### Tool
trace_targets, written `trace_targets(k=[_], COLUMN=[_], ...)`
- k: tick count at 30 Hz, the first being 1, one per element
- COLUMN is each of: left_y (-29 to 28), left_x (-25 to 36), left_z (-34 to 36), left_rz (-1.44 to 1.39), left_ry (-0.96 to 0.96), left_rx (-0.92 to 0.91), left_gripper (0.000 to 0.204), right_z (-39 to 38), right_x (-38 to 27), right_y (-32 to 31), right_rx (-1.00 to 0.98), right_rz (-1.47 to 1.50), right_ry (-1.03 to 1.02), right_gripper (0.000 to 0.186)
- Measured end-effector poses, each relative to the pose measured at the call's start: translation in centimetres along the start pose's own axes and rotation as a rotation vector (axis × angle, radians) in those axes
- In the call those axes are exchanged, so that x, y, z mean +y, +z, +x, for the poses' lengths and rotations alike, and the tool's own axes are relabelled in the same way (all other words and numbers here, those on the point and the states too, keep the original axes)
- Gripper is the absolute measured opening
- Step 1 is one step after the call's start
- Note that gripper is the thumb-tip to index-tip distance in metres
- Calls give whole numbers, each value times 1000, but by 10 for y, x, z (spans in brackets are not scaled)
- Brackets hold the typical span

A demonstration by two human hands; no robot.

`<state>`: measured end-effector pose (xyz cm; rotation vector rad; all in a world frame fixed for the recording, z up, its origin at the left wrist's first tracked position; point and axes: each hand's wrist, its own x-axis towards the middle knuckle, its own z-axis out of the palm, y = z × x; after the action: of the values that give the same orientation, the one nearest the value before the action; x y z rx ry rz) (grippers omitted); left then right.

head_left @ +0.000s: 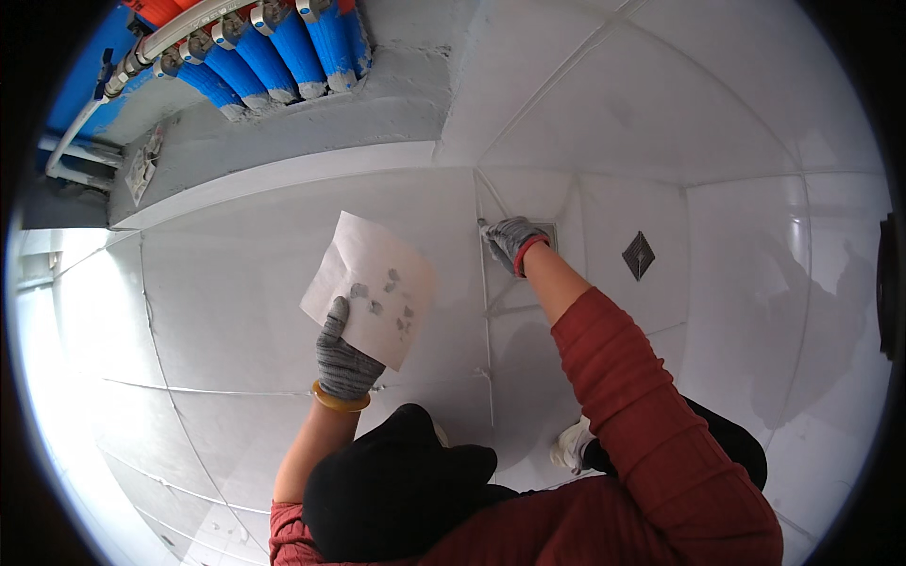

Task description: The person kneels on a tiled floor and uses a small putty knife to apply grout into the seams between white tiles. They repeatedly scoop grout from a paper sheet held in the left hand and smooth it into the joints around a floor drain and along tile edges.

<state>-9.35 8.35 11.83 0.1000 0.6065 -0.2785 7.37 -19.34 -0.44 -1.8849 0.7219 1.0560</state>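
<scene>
Tiles, white and glossy, covered the floor beneath me, with blue pipes against the wall beyond my left hand. That hand gripped a white sheet by its near corner, held tilted, grey smears on it. My right hand was closed on a small tool at the tile joint; its tip was too small to read. A dark square drain lay right of it.
</scene>
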Motion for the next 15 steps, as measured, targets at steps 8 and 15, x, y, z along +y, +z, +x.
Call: trace_targets(k=[8, 15], left_y=[-1, -4], left_x=[-1, 2], left_z=[-1, 0], left_rz=[-8, 4], left_ry=[14, -48], left_rx=[-45, -183], left_gripper=[49, 44], right_z=[36, 37], right_x=[56, 75], right_y=[8, 20], right_rx=[-40, -201], right_rz=[-228, -578], right_ry=[-401, -174], right_gripper=[25, 32])
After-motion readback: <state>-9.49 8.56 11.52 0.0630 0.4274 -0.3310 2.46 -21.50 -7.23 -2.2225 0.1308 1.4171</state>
